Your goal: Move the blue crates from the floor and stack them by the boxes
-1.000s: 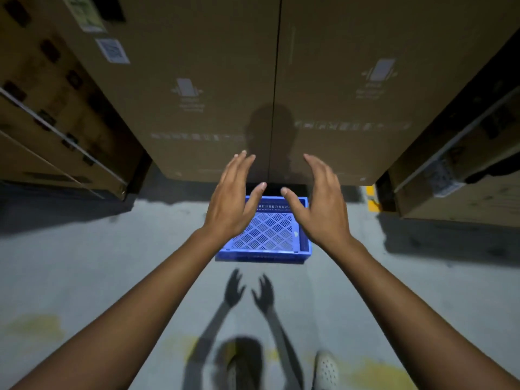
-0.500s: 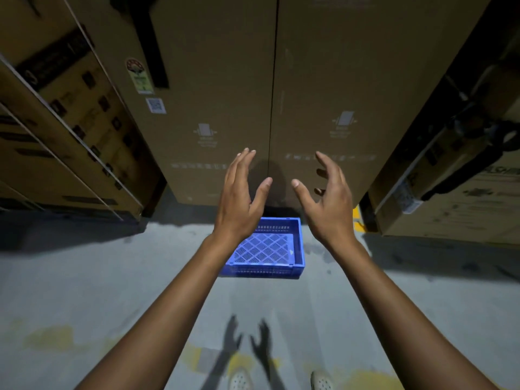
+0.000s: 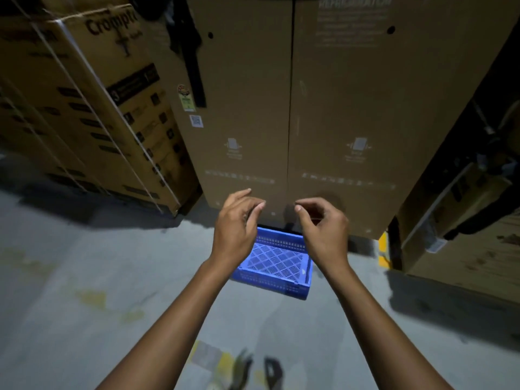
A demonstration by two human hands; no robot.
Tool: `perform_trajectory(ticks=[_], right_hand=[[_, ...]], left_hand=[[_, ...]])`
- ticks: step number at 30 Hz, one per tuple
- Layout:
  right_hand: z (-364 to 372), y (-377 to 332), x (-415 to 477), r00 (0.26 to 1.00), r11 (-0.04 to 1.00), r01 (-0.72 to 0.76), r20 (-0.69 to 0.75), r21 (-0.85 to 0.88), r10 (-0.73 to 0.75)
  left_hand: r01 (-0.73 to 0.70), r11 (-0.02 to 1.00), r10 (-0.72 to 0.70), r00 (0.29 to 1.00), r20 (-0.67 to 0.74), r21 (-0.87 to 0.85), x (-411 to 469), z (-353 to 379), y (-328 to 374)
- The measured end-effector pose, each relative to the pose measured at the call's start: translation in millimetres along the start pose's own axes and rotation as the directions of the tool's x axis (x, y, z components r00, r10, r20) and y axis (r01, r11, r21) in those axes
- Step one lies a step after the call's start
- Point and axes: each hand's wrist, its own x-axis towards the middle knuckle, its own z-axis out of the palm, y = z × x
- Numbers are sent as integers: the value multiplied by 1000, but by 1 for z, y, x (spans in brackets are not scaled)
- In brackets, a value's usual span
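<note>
Head view is showing both hands, left hand point(image 3: 235, 230) and right hand point(image 3: 323, 232), now curling empty, earlier spread, above the blue crate point(image 3: 277, 263) lying against the boxes point(image 3: 292, 122)

— Up at the left?
— White strapping bands point(image 3: 142, 153), slanting down, several side by side. "Crompt" lettering point(image 3: 111, 22) printed above them.
— Next to those?
— Black strip point(image 3: 194, 66) hanging down. Round sticker point(image 3: 184, 90) just beside its lower end, small QR label point(image 3: 196, 121) below that.
— And at the right?
— Yellow-painted block point(image 3: 383, 249) low down. White tag point(image 3: 436, 245) farther right, tilted, too blurred to read.
— Underfoot?
— Yellowish stains point(image 3: 92, 298) at the left, yellow and grey patch point(image 3: 222, 360) near the bottom edge.
</note>
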Motion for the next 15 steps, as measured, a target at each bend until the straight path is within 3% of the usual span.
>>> perform_trajectory(ticks=[4,8,15], right_hand=[[7,-17,-26,984,995,-48,175,91,31],[21,-46,-61,935,989,4,350,151,-58],[32,-107,-146,798,958,-14,580,287,-162]], left_hand=[[119,990,-114,992,-60,80,-38,-21,19],[259,951,-232,959,-161,170,-80,-58,20],[350,916,-257,887,-383,196,-173,-146,52]])
